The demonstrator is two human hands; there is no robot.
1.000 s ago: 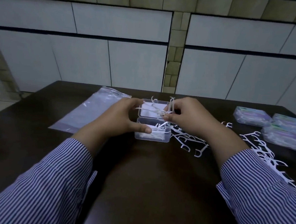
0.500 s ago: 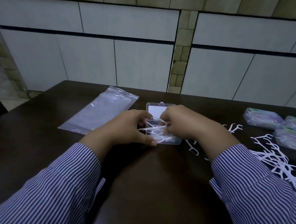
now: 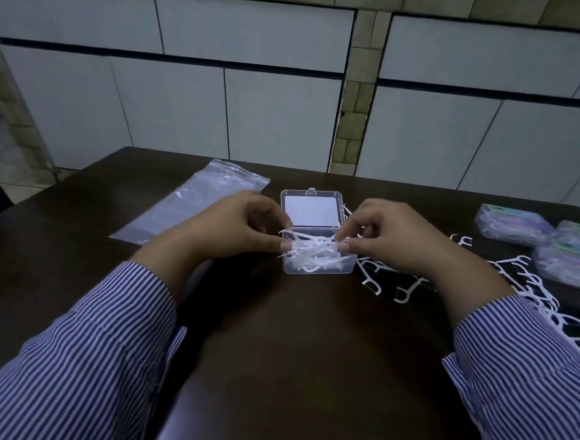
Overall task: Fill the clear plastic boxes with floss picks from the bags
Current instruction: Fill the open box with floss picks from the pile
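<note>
On the dark bench (image 3: 273, 339) the clear plastic box (image 3: 318, 268) sits open between both hands, left hand (image 3: 236, 230) and right hand (image 3: 393, 237) each pinching the floss picks (image 3: 310, 250) heaped above its rim, so best press them flat and parallel before lowering the lid (image 3: 311, 209).

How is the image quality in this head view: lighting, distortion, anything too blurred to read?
Head view: dim, bluish light; the dark table swallows detail. Wide-angle bending curves the wall panels. The floss picks in the clear plastic box merge into a white tangle between the left hand and right hand. Labels on the filled boxes at right are unreadable.
</note>
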